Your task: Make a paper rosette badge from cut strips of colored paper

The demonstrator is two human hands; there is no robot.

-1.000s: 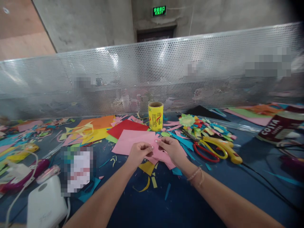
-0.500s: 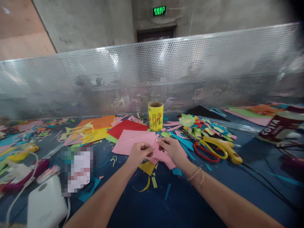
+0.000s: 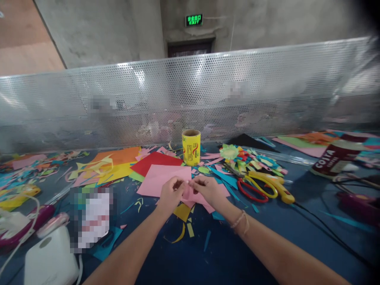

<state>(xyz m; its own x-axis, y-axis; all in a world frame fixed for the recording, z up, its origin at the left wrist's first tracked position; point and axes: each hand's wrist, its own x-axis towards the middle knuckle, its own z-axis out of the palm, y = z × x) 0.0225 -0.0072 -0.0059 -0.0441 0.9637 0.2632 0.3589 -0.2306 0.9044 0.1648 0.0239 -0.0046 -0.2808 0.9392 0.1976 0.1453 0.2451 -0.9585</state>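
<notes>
My left hand (image 3: 172,192) and my right hand (image 3: 208,190) meet fingertip to fingertip over the table, each closed in a pinch. Between them is a small piece of pink paper (image 3: 187,192), partly hidden by the fingers. Just behind the hands lies a larger pink sheet (image 3: 160,178), overlapping a red sheet (image 3: 160,160). More pink paper (image 3: 222,190) shows beside my right hand. A mustard paper piece (image 3: 182,212) is below the fingers.
Behind the hands stands a yellow tape roll (image 3: 191,148). To the right are red-and-yellow-handled scissors (image 3: 252,190), a yellow corded glue gun (image 3: 279,184), paper flowers (image 3: 252,158) and a COSTA bottle (image 3: 329,158). A white power bank (image 3: 50,257) lies front left. A perforated metal screen (image 3: 133,103) borders the back.
My hands have drawn closer together, so the fingertips now meet at the small pink piece. The view has shifted slightly to the right.
</notes>
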